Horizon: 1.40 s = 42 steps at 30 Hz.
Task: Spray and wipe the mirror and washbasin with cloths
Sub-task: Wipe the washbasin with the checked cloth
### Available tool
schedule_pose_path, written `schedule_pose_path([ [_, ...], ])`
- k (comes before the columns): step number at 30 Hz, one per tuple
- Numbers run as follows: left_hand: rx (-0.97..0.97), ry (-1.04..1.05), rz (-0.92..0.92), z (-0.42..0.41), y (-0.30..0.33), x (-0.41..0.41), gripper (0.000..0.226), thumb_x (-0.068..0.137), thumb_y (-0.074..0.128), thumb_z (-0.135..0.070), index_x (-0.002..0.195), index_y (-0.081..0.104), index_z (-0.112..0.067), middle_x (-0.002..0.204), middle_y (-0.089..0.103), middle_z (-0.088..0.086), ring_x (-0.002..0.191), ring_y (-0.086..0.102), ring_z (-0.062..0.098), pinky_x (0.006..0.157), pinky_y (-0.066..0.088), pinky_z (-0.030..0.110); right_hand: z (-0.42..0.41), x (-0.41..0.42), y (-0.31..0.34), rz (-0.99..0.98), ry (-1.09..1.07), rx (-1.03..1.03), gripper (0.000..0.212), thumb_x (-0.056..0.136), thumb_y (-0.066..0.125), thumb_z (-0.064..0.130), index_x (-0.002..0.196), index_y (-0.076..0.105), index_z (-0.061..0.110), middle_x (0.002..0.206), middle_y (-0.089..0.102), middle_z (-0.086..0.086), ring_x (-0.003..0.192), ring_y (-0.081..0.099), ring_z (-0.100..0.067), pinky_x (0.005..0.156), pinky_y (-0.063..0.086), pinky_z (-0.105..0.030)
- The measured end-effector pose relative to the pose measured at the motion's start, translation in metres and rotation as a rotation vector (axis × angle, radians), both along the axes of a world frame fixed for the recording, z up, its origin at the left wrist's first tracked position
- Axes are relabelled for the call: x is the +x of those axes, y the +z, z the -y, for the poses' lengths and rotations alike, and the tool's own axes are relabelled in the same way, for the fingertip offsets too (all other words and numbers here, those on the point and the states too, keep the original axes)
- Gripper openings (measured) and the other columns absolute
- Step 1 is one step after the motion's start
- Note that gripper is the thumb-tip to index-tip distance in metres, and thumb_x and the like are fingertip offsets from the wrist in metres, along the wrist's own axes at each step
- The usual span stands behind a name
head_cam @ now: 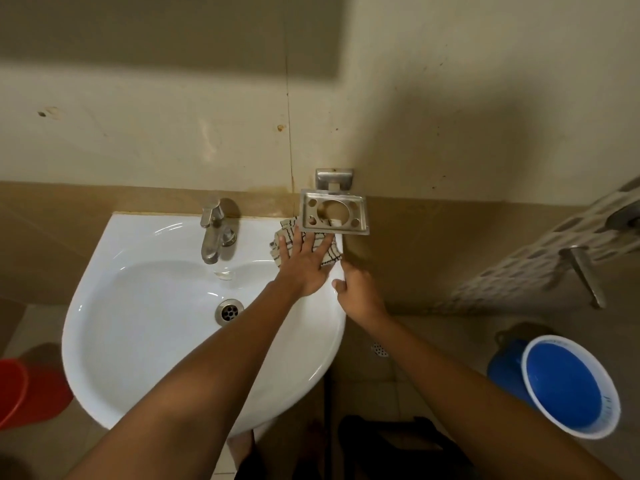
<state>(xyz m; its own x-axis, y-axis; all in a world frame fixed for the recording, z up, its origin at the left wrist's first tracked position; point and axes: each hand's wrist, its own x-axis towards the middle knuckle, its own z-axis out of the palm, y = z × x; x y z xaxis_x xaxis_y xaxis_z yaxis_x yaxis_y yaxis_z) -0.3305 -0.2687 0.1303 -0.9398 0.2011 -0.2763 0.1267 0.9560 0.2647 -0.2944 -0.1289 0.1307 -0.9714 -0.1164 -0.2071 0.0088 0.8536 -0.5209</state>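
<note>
The white washbasin point(138, 323) is fixed to the wall in front of me. A beige cloth with dark stripes point(330, 255) lies on its back right corner. My left hand point(304, 263) presses flat on the cloth with its fingers spread. My right hand point(358, 289) is closed around the basin's right rim, just beside the left hand. A darker rectangle point(173, 29) covers the top of the wall; I cannot tell whether it is the mirror. No spray bottle is in view.
A steel tap point(213, 233) stands at the basin's back, with the drain point(228, 311) below it. A metal holder point(334, 211) juts from the wall just above the cloth. A red bucket point(20, 393) stands on the floor at left, a blue bucket point(568, 386) at right. A patterned towel point(536, 251) hangs on a rail.
</note>
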Motion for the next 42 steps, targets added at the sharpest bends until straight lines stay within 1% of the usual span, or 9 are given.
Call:
schedule_pose_path([
  [7,0.079,-0.082,-0.065,-0.014,-0.012,0.034,0.064,0.103,0.032,-0.048,0.157,-0.001,-0.036,0.161,-0.028,0.007,0.144,-0.034,0.029,0.111,-0.025,0.055,-0.008,-0.006,-0.001,0.045,-0.211,-0.297,0.026,0.084,0.050,-0.004,0.092,0.070,0.011,0.088,0.071,-0.009,0.084,0.066,-0.028,0.077,0.056,-0.044],
  [13,0.371,-0.078,-0.037,-0.030,-0.028,0.099,0.066,0.101,0.039,-0.040,0.157,0.004,-0.034,0.155,-0.035,0.002,0.140,-0.039,0.025,0.117,-0.014,0.059,-0.016,-0.001,0.008,0.048,-0.347,-0.338,0.025,0.092,0.046,0.000,0.098,0.070,0.005,0.093,0.067,-0.008,0.090,0.064,-0.024,0.075,0.050,-0.032],
  [18,0.465,-0.098,0.103,-0.017,-0.033,0.141,0.066,0.101,0.044,-0.037,0.156,0.010,-0.037,0.157,-0.036,-0.004,0.147,-0.029,0.023,0.119,0.003,0.062,-0.005,0.024,0.012,0.014,-0.266,-0.142,0.035,0.095,0.047,0.006,0.126,0.061,0.009,0.123,0.065,-0.010,0.116,0.057,-0.027,0.098,0.047,-0.037],
  [23,0.441,-0.177,0.183,0.007,-0.010,0.184,0.068,0.097,0.033,-0.065,0.156,0.012,-0.039,0.162,-0.026,-0.001,0.150,-0.020,0.023,0.122,0.004,0.057,0.011,0.063,0.010,-0.012,-0.192,0.016,0.017,0.086,0.042,-0.002,0.087,0.056,0.007,0.079,0.061,-0.009,0.075,0.057,-0.028,0.063,0.046,-0.039],
  [26,0.373,-0.156,0.174,0.022,-0.001,0.206,0.057,0.104,0.025,-0.051,0.155,0.004,-0.040,0.165,-0.017,0.002,0.152,-0.009,0.025,0.123,0.011,0.051,0.018,0.087,0.011,-0.036,-0.177,0.073,0.016,0.082,0.041,-0.003,0.076,0.044,0.011,0.072,0.051,-0.005,0.069,0.050,-0.026,0.053,0.034,-0.034],
  [29,0.321,-0.134,0.138,0.040,-0.003,0.222,0.065,0.104,0.030,-0.041,0.158,-0.005,-0.026,0.166,0.000,0.005,0.152,0.007,0.026,0.120,0.021,0.048,0.028,0.110,0.010,-0.050,-0.146,0.096,0.022,0.083,0.043,-0.005,0.101,0.054,0.004,0.104,0.058,-0.017,0.088,0.053,-0.025,0.064,0.041,-0.038],
  [32,0.248,-0.160,0.065,0.057,-0.004,0.236,0.069,0.103,0.035,-0.041,0.158,0.003,-0.013,0.164,0.017,0.009,0.148,0.023,0.028,0.117,0.030,0.046,0.039,0.135,0.008,-0.048,-0.038,0.193,0.045,0.097,0.043,0.009,0.141,0.040,0.005,0.151,0.037,-0.012,0.138,0.037,-0.027,0.107,0.038,-0.042],
  [35,0.177,-0.196,-0.001,0.080,-0.006,0.252,0.065,0.101,0.038,-0.042,0.155,0.017,-0.012,0.157,0.032,0.010,0.139,0.037,0.028,0.111,0.037,0.042,0.056,0.163,0.006,-0.076,0.072,0.225,0.046,0.102,0.038,0.019,0.145,0.035,0.003,0.155,0.032,-0.014,0.145,0.024,-0.027,0.117,0.023,-0.038],
  [42,0.062,-0.216,-0.057,0.151,-0.004,0.281,0.063,0.096,0.041,-0.050,0.148,0.032,-0.015,0.146,0.047,0.006,0.127,0.048,0.026,0.103,0.041,0.039,0.087,0.204,0.003,-0.119,0.193,0.334,0.042,0.104,0.030,0.027,0.133,0.049,0.004,0.144,0.047,-0.015,0.141,0.031,-0.031,0.115,0.020,-0.047],
])
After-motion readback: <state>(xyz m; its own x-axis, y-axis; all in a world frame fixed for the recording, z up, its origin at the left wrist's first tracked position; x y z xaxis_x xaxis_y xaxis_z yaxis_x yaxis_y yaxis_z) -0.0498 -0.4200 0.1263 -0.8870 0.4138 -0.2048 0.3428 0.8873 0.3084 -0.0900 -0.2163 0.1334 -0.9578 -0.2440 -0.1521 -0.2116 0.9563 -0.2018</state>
